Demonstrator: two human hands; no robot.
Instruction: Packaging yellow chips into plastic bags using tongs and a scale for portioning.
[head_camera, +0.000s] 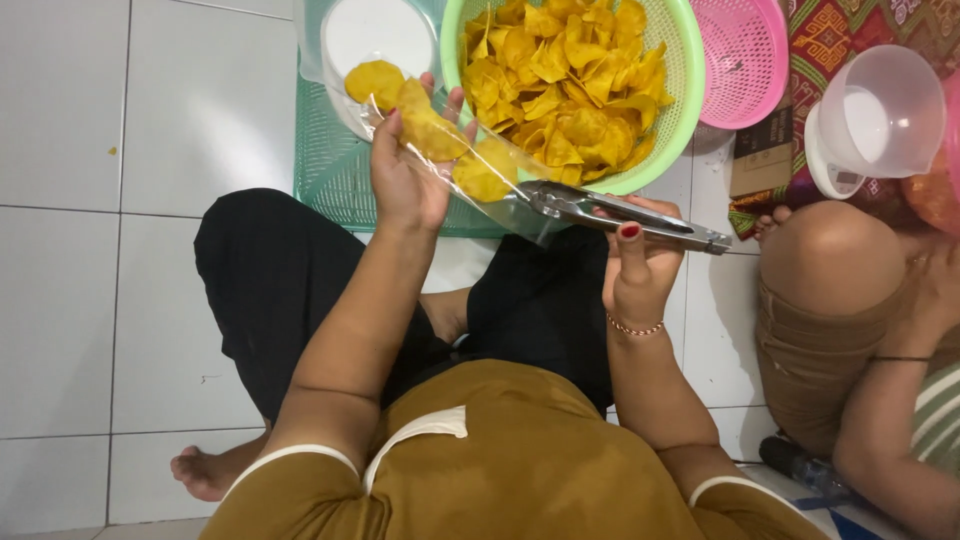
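Left hand (405, 175) grips a clear plastic bag (450, 150) by its upper edge, fingers curled over the film; several yellow chips (430, 130) lie inside the bag, which hangs over the person's lap. Right hand (640, 265) is clenched round the handle end of metal tongs (610, 212), thumb on top. The tongs lie almost level, their tips pressed against the bag's lower right side. Whether the tips pinch a chip cannot be told through the film.

Just beyond both hands: green round basket (690, 70), heaped with the same yellow chips, its near rim partly covered by the bag and the tongs. Left of it, a white lidded container (375, 35) rests on a teal mesh tray (330, 170); the bag's top overlaps the container. Right of the green basket, a pink basket (745, 60), then a kitchen scale (835, 175) carrying a translucent bowl (885, 105) on patterned cloth (840, 35).

Another person's knee (830, 255) and arm sit at the right edge, apart from the tongs. White floor tiles (100, 250) to the left.
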